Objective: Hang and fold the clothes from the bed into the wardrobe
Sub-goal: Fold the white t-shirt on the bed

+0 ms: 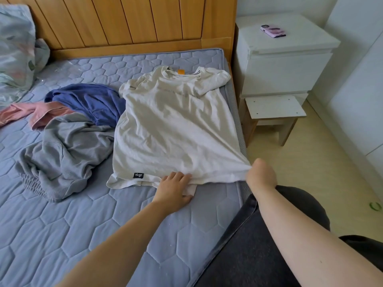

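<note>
A cream T-shirt [172, 125] lies spread flat on the blue quilted mattress [72, 220], collar toward the headboard. My right hand [261, 172] grips the shirt's near right hem corner and pulls it taut past the mattress edge. My left hand [174, 189] rests on the middle of the hem, fingers over the fabric and thumb on the mattress. Left of the shirt lie a grey garment [62, 154], a blue garment [91, 100] and a pink garment [39, 112], all crumpled.
A wooden headboard [124, 21] stands behind the bed. A patterned pillow [14, 50] sits at the far left. A white nightstand [284, 54] with a phone [273, 31] stands right of the bed, a small stool [273, 112] before it. White wardrobe doors [360, 83] line the right.
</note>
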Available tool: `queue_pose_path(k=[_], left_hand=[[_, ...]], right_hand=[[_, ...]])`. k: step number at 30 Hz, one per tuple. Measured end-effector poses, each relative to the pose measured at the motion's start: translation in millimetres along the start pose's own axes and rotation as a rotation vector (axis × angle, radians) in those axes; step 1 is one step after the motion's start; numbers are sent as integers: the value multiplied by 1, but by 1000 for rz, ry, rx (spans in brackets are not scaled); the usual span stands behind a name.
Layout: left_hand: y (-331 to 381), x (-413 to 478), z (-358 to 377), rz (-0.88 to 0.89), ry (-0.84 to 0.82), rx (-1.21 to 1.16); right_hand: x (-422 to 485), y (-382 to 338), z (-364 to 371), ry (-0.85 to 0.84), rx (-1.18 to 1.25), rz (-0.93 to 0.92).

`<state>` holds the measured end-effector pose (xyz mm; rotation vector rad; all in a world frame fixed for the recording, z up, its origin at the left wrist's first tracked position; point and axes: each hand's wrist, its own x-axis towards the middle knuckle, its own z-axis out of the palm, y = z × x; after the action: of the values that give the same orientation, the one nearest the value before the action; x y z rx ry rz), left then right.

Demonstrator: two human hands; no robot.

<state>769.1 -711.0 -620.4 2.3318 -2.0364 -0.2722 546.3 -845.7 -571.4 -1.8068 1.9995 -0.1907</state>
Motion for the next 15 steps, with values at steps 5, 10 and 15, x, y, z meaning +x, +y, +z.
queue_pose_path(k=[5,10,15], left_hand=[[-13,-4,-13,117,270,55],[-40,-21,-20,129,352,-13],[-56,-46,-11,-2,187,-199]], right_hand=[[-6,-3,12,-76,-242,-111],[-12,-6,13,-7,-475,-252],[-22,-10,26,30,-580,-519]])
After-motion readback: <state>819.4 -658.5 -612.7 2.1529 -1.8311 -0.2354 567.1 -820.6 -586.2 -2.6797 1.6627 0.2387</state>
